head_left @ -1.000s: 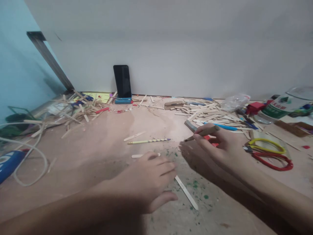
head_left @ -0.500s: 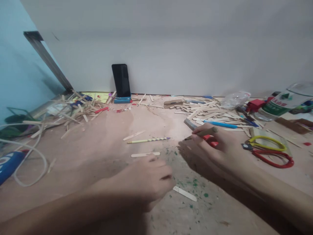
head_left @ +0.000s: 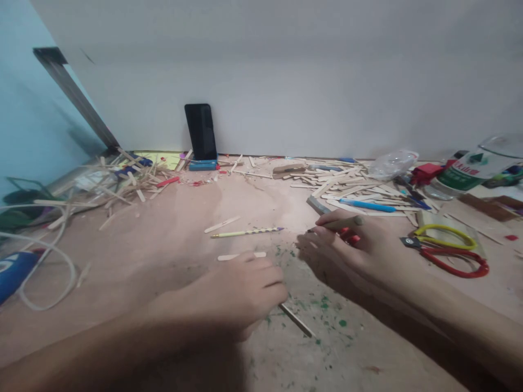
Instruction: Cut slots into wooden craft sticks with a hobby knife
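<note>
Seen from above, two bare hands work low over a pinkish surface (head_left: 175, 239) flecked with green. The left hand (head_left: 245, 291) lies palm down, its fingers curled narrow, apparently around one end of a flat wooden stick (head_left: 297, 320); the fingertips are hidden under the hand. The rest of the stick slants out toward the lower right, tilted so that it looks dark and thin. The right hand (head_left: 370, 245) pinches a brown pen-like tool (head_left: 343, 222) between thumb and fingers, its tip pointing left, with a bit of something red just beneath the hand. A second stick (head_left: 231, 257) lies flat just past the left knuckles, with a yellow pencil (head_left: 247, 233) farther back. To the right rest scissors (head_left: 447, 250) with one yellow and one red handle, and behind is a loose pile of sticks (head_left: 359, 190). The held stick is likely very light, stiff along its length, dry rather than slippery, and liable to snap if bent hard across the middle. A gentle pinch on its two long edges, near one end, should suit it best, leaving the broad face uncovered; the rounder tool probably asks for a firm grip close to its tip
</note>
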The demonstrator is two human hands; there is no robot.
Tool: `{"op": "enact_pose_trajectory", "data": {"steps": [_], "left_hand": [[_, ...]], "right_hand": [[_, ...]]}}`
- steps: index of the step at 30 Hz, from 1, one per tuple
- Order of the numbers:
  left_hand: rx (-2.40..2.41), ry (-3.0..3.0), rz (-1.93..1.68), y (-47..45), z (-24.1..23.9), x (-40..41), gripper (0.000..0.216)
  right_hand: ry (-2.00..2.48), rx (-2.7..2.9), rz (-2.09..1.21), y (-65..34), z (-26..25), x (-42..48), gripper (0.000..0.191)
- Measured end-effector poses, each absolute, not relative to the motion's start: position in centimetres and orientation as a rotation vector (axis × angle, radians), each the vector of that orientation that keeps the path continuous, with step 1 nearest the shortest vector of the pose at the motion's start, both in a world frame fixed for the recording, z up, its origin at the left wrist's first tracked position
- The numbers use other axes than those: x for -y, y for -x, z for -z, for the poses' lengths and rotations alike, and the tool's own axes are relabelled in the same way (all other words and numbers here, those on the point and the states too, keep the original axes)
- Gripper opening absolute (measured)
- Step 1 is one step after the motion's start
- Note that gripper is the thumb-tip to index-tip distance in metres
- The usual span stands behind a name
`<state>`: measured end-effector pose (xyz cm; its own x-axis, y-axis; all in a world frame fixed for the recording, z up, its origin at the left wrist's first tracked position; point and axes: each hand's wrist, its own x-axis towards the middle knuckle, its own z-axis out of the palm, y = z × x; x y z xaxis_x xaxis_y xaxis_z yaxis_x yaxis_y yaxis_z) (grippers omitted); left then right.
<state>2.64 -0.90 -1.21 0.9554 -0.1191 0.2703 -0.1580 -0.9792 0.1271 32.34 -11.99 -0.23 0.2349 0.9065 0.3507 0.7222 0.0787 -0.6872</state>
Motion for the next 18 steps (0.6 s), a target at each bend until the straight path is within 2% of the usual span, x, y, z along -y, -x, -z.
{"op": "enact_pose_trajectory", "data": {"steps": [4, 13, 18], "left_hand": [[0.156, -2.882, -0.398, -2.5, 1.0, 0.8, 0.014], [-0.009, -2.807, -0.416, -2.8, 0.9, 0.2, 0.025], [-0.042, -2.762, -0.402, -2.8, 0.5, 0.1, 0.026]], "right_hand": [[1.674, 1.543, -0.293, -32.6, 0.0, 12.0, 0.034], [1.618, 1.525, -0.355, -33.6, -0.2, 11.7, 0.04], [1.54, 1.49, -0.489, -33.7, -1.5, 11.9, 0.055]]}}
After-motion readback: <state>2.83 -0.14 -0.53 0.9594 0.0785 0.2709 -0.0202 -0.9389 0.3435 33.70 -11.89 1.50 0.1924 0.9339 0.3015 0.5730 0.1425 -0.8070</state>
